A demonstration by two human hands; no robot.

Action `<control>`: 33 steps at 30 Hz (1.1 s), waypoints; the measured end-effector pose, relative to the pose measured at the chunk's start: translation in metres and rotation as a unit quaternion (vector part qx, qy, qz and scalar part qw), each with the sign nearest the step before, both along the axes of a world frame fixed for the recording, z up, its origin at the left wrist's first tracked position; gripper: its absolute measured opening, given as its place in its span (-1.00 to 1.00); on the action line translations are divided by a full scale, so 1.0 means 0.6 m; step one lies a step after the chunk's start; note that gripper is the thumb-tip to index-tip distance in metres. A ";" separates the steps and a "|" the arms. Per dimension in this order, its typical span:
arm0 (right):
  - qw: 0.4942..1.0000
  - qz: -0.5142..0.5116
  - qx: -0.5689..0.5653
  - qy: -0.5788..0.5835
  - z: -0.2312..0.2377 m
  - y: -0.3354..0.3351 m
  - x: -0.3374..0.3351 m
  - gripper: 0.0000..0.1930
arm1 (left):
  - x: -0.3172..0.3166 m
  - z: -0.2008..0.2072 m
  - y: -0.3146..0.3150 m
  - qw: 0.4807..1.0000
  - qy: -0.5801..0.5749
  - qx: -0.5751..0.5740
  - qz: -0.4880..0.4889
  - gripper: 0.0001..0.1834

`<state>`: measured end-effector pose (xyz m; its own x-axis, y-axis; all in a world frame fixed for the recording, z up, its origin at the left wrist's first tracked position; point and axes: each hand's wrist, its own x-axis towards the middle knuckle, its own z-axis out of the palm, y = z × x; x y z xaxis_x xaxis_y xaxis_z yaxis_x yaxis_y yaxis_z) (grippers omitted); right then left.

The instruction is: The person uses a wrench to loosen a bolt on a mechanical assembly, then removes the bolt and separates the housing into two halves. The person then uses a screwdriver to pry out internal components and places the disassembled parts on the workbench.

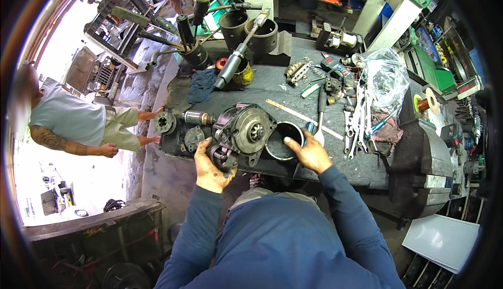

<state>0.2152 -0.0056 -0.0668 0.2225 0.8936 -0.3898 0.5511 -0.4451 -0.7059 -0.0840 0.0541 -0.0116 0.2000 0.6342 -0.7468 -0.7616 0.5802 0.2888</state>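
Note:
My left hand (pixel 212 169) is closed round the lower left part of a starter motor drive housing (pixel 250 131), a grey casting with a small toothed pinion at its centre. My right hand (pixel 312 154) grips the rim of a dark hollow metal cylinder (pixel 280 156), thumb over its edge. The cylinder's open end faces up, close beside the housing. An armature with a copper band (pixel 198 117) lies on the bench left of the housing. Near it are a round metal plate (pixel 194 138) and a round end cover (pixel 165 123).
On the bench's right lie several wrenches (pixel 358 124), a ratchet (pixel 321 111), a clear plastic bag (pixel 385 79) and a wooden strip (pixel 293 112). Metal cups (pixel 234 30) with tools stand behind, near a blue rag (pixel 202 86). Another person (pixel 73 112) stands at the left.

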 end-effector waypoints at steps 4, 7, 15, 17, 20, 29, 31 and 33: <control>0.999 0.010 0.003 0.051 -0.038 0.013 0.002 -0.24 | -0.004 -0.007 0.001 0.998 -0.008 0.042 -0.036 -0.52; 0.985 -0.062 0.028 0.156 -0.036 -0.007 0.010 -0.31 | -0.009 -0.009 -0.005 0.996 -0.041 0.058 -0.047 -0.46; 0.940 -0.223 0.065 0.250 0.032 0.115 0.040 -0.68 | 0.000 -0.025 -0.008 0.992 -0.053 0.089 -0.067 -0.55; 0.940 -0.230 0.048 0.249 0.039 0.151 0.045 -0.69 | 0.014 -0.029 -0.002 0.994 -0.041 0.077 -0.073 -0.58; 0.954 -0.214 0.018 0.210 0.036 0.162 0.049 -0.46 | 0.030 -0.039 0.002 0.995 -0.032 0.059 -0.076 -0.62; 0.943 -0.225 0.053 0.241 0.034 -0.057 0.113 -0.48 | 0.046 -0.114 0.038 0.992 0.011 0.088 -0.094 -0.74; 0.942 -0.236 0.037 0.236 0.033 -0.121 0.119 -0.59 | 0.056 -0.132 0.044 0.990 0.032 0.106 -0.085 -0.85; 0.931 -0.265 0.011 0.251 0.027 -0.171 0.116 -0.66 | 0.065 -0.148 0.044 0.985 0.060 0.127 -0.101 -0.89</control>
